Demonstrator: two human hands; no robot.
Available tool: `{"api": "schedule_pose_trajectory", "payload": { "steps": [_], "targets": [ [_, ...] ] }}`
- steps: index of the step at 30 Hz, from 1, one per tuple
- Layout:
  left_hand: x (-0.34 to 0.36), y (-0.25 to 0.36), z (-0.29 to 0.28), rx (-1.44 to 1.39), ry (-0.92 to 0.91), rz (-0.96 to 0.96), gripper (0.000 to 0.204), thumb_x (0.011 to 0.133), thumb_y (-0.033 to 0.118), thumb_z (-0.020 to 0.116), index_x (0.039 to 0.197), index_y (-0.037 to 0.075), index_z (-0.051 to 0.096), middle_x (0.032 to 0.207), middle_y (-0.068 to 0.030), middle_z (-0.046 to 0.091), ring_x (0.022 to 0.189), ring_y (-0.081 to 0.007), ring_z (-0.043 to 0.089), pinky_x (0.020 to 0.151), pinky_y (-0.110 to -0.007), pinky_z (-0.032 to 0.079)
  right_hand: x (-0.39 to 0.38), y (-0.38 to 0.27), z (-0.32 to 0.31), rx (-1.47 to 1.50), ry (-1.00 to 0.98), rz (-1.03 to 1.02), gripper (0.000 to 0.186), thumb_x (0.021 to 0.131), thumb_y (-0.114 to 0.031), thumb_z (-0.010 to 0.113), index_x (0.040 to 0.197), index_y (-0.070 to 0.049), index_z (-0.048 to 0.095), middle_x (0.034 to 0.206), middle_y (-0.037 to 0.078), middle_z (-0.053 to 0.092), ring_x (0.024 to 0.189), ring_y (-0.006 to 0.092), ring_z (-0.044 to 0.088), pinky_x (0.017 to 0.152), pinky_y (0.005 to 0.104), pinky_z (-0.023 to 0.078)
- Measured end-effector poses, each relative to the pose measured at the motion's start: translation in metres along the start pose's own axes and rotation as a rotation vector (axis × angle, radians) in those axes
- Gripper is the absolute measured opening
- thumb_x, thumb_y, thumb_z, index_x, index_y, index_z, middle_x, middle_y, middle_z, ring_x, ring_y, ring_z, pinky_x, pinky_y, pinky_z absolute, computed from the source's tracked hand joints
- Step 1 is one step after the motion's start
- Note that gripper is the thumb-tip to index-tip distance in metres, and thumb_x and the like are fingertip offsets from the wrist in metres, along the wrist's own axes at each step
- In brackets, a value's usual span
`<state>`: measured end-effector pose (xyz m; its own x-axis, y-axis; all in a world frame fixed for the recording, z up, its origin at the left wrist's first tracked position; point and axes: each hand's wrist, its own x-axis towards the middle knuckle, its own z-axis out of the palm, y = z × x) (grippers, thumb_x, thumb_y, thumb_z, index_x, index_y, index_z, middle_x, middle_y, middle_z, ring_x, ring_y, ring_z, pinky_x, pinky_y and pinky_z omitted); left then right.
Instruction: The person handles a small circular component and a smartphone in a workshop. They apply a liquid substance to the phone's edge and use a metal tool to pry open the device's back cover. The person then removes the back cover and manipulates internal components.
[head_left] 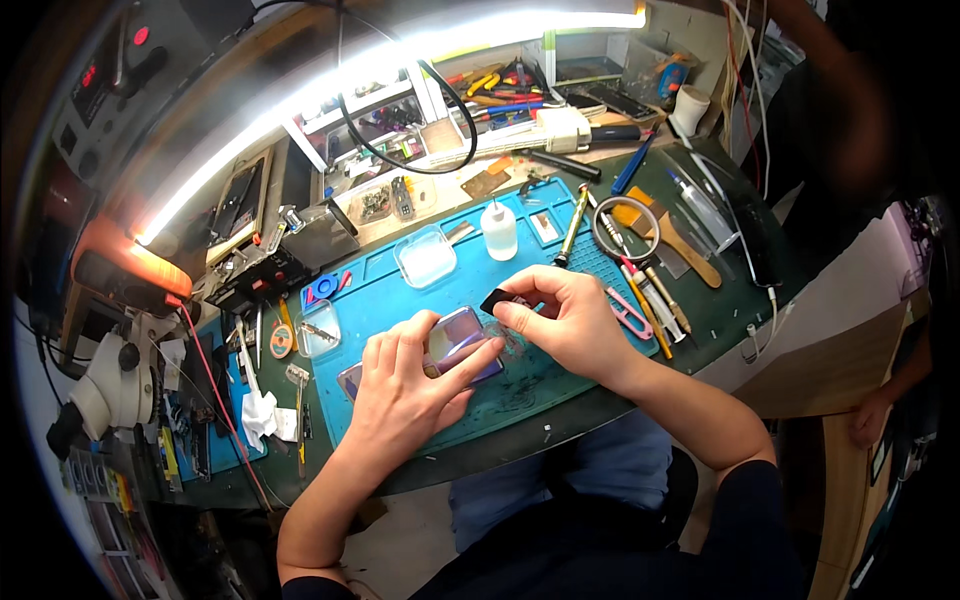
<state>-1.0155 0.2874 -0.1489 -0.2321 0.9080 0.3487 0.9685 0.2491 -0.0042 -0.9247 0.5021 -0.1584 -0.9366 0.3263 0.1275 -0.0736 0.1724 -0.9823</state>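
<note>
A purple-edged phone lies on the blue work mat, its surface glossy. My left hand rests over it, fingers bent across its far side and thumb stretched along it, holding it down. Part of the phone is hidden under this hand. At the phone's right end, my right hand pinches a small flat black piece between thumb and forefinger. Just beyond the hands stand a clear plastic dish and a white dropper bottle.
Right of the mat lie a roll of tape, a wooden-handled brush, syringes and pink tweezers. An orange multimeter stands at the left. A black cable loop hangs over the back. Another person's hand shows at far right.
</note>
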Motion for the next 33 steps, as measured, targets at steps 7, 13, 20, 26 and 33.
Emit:
{"api": "schedule_pose_trajectory", "payload": {
  "steps": [7, 13, 20, 26, 33],
  "targets": [
    [0.0016, 0.0048, 0.0036, 0.026, -0.013, -0.038, 0.078, 0.064, 0.017, 0.08, 0.137, 0.036, 0.06, 0.128, -0.0148, 0.045, 0.116, -0.031, 0.05, 0.094, -0.045, 0.043, -0.0051, 0.0062, -0.0004, 0.014, -0.053, -0.023, 0.02, 0.094, -0.009, 0.068, 0.111, 0.002, 0.069, 0.098, 0.004, 0.07, 0.083, 0.0063, 0.065, 0.072, 0.0223, 0.055],
    [0.0028, 0.0072, 0.0009, 0.034, -0.018, -0.044, 0.071, 0.068, 0.018, 0.078, 0.134, 0.036, 0.063, 0.128, -0.0146, 0.046, 0.116, -0.0301, 0.05, 0.095, -0.044, 0.043, -0.0035, 0.0079, 0.0034, 0.041, -0.039, -0.045, 0.023, 0.092, -0.007, 0.069, 0.112, 0.002, 0.069, 0.1, 0.009, 0.071, 0.082, 0.0093, 0.067, 0.07, 0.0239, 0.056],
    [0.0032, 0.0074, 0.0012, 0.067, -0.01, -0.032, 0.068, 0.069, 0.018, 0.077, 0.133, 0.035, 0.064, 0.129, -0.0145, 0.046, 0.115, -0.0298, 0.051, 0.094, -0.044, 0.044, -0.0033, 0.0088, 0.0041, -0.081, -0.012, -0.144, 0.02, 0.088, -0.008, 0.069, 0.105, 0.002, 0.07, 0.093, 0.013, 0.068, 0.078, 0.0198, 0.069, 0.067, 0.0298, 0.057],
    [0.0045, 0.0097, 0.0001, 0.119, 0.016, -0.006, 0.066, 0.07, 0.016, 0.076, 0.132, 0.035, 0.064, 0.128, -0.0141, 0.049, 0.113, -0.029, 0.053, 0.093, -0.043, 0.045, -0.0027, 0.0094, 0.0012, -0.124, -0.046, -0.163, 0.018, 0.091, -0.004, 0.07, 0.108, 0.004, 0.07, 0.095, 0.007, 0.07, 0.078, 0.0094, 0.068, 0.068, 0.023, 0.056],
    [0.0025, 0.0071, 0.0012, 0.052, 0.026, 0.006, 0.072, 0.066, 0.017, 0.079, 0.134, 0.03, 0.063, 0.132, -0.0153, 0.048, 0.115, -0.0311, 0.053, 0.095, -0.044, 0.043, 0.0009, 0.0092, -0.0033, 0.12, -0.147, 0.043, 0.017, 0.092, -0.009, 0.073, 0.101, 0.004, 0.069, 0.091, 0.005, 0.071, 0.079, 0.0069, 0.066, 0.071, 0.0223, 0.055]
  ]
}}
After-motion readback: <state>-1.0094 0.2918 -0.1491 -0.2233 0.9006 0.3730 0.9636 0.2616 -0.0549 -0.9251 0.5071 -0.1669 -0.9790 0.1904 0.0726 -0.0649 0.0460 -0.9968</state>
